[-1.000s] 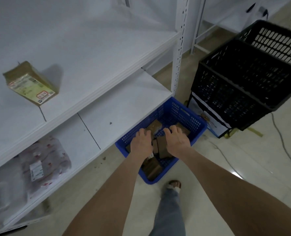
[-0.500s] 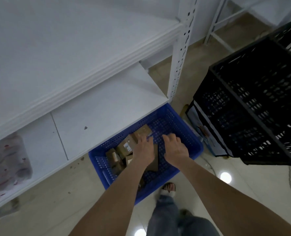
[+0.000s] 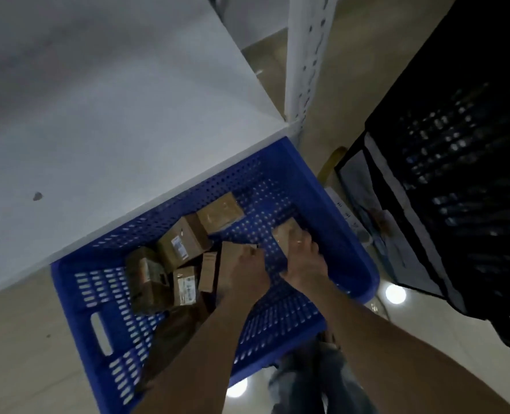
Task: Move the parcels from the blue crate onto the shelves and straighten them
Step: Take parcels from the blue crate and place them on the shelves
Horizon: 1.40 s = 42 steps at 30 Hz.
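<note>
The blue crate stands on the floor, partly under the white shelf. Several brown cardboard parcels lie in it. My left hand grips an upright flat parcel in the crate's middle. My right hand curls over a small parcel near the crate's right wall. A larger labelled parcel and a flat taped parcel lie toward the shelf side. Two more parcels sit at the left.
A white perforated shelf post rises beside the crate. A black mesh crate stands high at the right, over a white-and-black bag. My leg and foot are just in front of the blue crate. Tan floor lies at the left.
The camera has dropped closer over the crate. My right hand has moved right onto the small parcel. My left hand has closed around the upright flat parcel.
</note>
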Motion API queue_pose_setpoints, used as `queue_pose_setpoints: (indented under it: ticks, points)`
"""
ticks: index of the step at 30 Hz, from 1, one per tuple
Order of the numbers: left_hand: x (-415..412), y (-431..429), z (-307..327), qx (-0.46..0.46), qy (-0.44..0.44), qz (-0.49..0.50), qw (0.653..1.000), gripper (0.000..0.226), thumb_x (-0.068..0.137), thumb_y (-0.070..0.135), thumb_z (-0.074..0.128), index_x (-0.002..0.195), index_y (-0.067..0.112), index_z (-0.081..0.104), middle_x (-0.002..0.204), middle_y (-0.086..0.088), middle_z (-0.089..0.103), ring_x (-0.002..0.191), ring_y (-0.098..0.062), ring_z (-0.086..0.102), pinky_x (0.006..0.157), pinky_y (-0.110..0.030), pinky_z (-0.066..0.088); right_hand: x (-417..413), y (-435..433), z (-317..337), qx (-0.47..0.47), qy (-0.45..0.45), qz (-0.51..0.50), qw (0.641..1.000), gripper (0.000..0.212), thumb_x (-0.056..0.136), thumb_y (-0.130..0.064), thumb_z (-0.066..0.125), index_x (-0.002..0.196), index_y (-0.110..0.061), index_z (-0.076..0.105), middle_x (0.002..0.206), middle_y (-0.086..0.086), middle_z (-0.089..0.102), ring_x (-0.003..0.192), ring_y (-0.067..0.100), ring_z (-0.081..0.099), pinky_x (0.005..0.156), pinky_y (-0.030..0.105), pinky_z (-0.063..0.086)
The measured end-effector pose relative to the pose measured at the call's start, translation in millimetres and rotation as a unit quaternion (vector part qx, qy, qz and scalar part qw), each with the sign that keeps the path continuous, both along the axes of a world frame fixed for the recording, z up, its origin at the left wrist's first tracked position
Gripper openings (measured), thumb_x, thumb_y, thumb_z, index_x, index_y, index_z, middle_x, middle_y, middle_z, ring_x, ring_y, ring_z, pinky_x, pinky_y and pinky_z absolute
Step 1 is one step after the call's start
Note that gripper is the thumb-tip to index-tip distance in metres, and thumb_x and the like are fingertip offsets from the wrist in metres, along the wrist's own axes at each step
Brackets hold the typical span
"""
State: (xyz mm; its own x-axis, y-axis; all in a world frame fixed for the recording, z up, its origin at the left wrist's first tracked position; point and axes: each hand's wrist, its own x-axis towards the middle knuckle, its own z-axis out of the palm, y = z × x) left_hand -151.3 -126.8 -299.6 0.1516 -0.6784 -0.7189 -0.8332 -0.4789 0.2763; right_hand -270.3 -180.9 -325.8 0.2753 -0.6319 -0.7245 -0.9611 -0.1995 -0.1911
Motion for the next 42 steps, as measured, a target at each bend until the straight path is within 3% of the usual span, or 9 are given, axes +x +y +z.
queue_pose_setpoints:
  ticks: [7,10,14,17,23,25,28,33,42]
  points:
    - [7.6,8.2,-108.8,0.028,-0.004,0.049,0.998,0.048,0.096,0.01,0.046,0.142,0.01,0.032,0.142,-0.014,0.03,0.117,-0.032,0.046,0.092,-0.041,0.046,8.5,-14.3,-117.8,0.009,0.052,-0.019,0.998,0.127,0.072,-0.055,0.075,0.148,-0.026,-0.021,0.155,0.013,-0.023,0.144,0.042,0.0,0.11,0.058,0.022]
    - [18.1,11.6,-134.4,0.04,-0.008,0.051,0.998,0.05,0.096,0.012,0.047,0.143,0.012,0.03,0.143,-0.013,0.027,0.119,-0.03,0.044,0.091,-0.039,0.046,11.1,-15.3,-148.2,0.013,0.066,-0.017,0.998,0.128,0.072,-0.055,0.075,0.145,-0.033,-0.028,0.154,0.015,-0.026,0.142,0.045,0.006,0.105,0.062,0.028]
    - [27.3,20.9,-146.4,0.048,-0.001,0.068,0.997,0.05,0.096,0.013,0.045,0.144,0.014,0.029,0.143,-0.01,0.026,0.122,-0.03,0.042,0.094,-0.039,0.045,14.5,-9.5,-164.4,-0.021,0.04,-0.025,0.999,0.114,0.08,-0.046,0.07,0.143,-0.038,-0.025,0.154,0.016,-0.012,0.131,0.044,0.024,0.097,0.054,0.041]
    - [31.3,29.8,-136.5,0.053,0.018,0.124,0.991,0.052,0.097,0.016,0.045,0.145,0.016,0.027,0.145,-0.009,0.025,0.121,-0.03,0.044,0.094,-0.04,0.045,24.6,-10.4,-150.4,0.04,-0.013,-0.081,0.996,0.111,0.077,-0.049,0.071,0.147,-0.039,-0.014,0.152,0.015,0.007,0.131,0.044,0.027,0.099,0.051,0.038]
    - [50.0,48.7,-52.2,0.002,0.001,0.35,0.937,0.052,0.095,0.024,0.05,0.144,0.013,0.032,0.141,-0.014,0.038,0.118,-0.031,0.049,0.091,-0.034,0.042,33.1,-4.6,-57.4,0.157,-0.248,-0.359,0.886,0.087,0.074,-0.023,0.075,0.147,-0.032,0.03,0.135,0.01,0.05,0.108,0.025,0.058,0.089,0.034,0.051]
    - [57.1,54.0,-13.9,-0.007,-0.003,0.386,0.923,0.053,0.096,0.029,0.049,0.143,0.01,0.035,0.141,-0.015,0.041,0.124,-0.032,0.047,0.097,-0.037,0.041,34.3,-0.4,-14.6,0.204,-0.291,-0.401,0.845,0.072,0.075,-0.014,0.074,0.138,-0.031,0.043,0.126,0.007,0.061,0.096,0.018,0.062,0.079,0.028,0.053]
    - [62.5,56.3,50.5,-0.024,0.018,0.416,0.909,0.05,0.096,0.037,0.047,0.138,0.011,0.042,0.137,-0.012,0.048,0.121,-0.03,0.05,0.098,-0.041,0.044,36.3,5.4,53.1,0.253,-0.314,-0.425,0.811,0.067,0.077,-0.01,0.07,0.136,-0.031,0.047,0.119,0.002,0.064,0.1,0.02,0.062,0.081,0.034,0.053]
    - [69.5,56.3,163.4,-0.049,0.046,0.451,0.89,0.05,0.094,0.039,0.047,0.138,0.015,0.043,0.132,-0.01,0.054,0.111,-0.026,0.055,0.089,-0.037,0.049,41.8,13.6,164.5,0.28,-0.335,-0.443,0.783,0.058,0.078,-0.007,0.069,0.128,-0.028,0.05,0.104,-0.002,0.069,0.084,0.011,0.066,0.053,0.02,0.05]
    - [94.1,58.5,342.0,-0.077,0.123,0.47,0.871,0.057,0.095,0.044,0.046,0.141,0.011,0.037,0.133,-0.012,0.053,0.118,-0.029,0.054,0.096,-0.033,0.044,64.0,16.1,337.8,0.29,-0.327,-0.414,0.799,0.058,0.078,-0.023,0.072,0.131,-0.023,0.048,0.111,0.004,0.063,0.098,0.023,0.058,0.069,0.038,0.05]
